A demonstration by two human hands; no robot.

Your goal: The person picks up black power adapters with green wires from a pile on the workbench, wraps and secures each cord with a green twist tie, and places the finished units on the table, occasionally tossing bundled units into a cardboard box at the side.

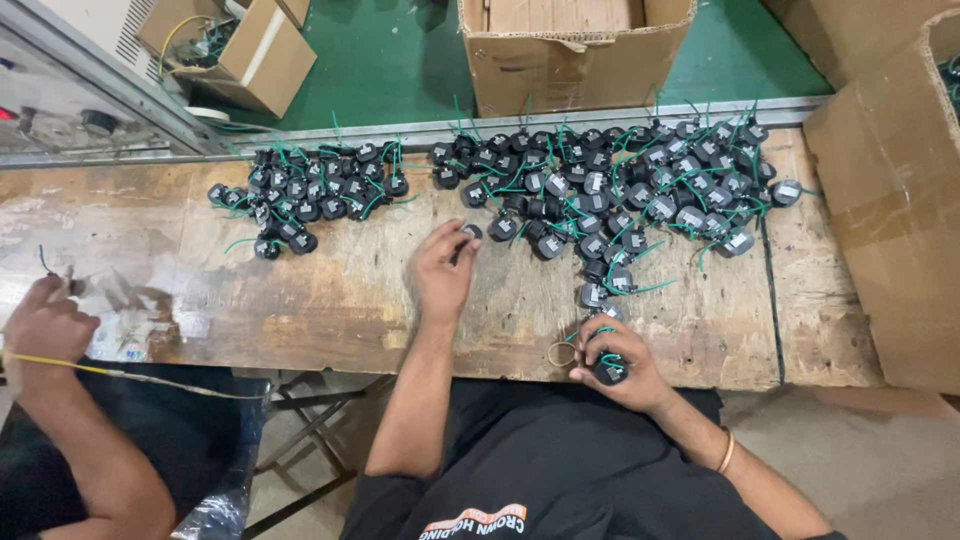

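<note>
The worn wooden bench (330, 300) served as landmark. Along its far edge, black round parts with green leads were heaped in a large pile (640, 190) and a smaller pile (305, 195). At its middle, the left hand (443, 268) was pinched on one loose part (471, 232). At its near edge, the right hand (615, 365) was clamped around a bundled part (610, 370) beside a rubber band (560, 352). Judged best: leads kept gathered, one part lifted singly.

Person wears a black short-sleeved shirt; printed lettering in white and orange sits across the chest, at the lower frame edge; forearms bare; left hand (442, 268) carries no ring or watch; right hand (612, 362) unadorned; thin orange-gold bangle (726, 452) on right wrist.
</note>
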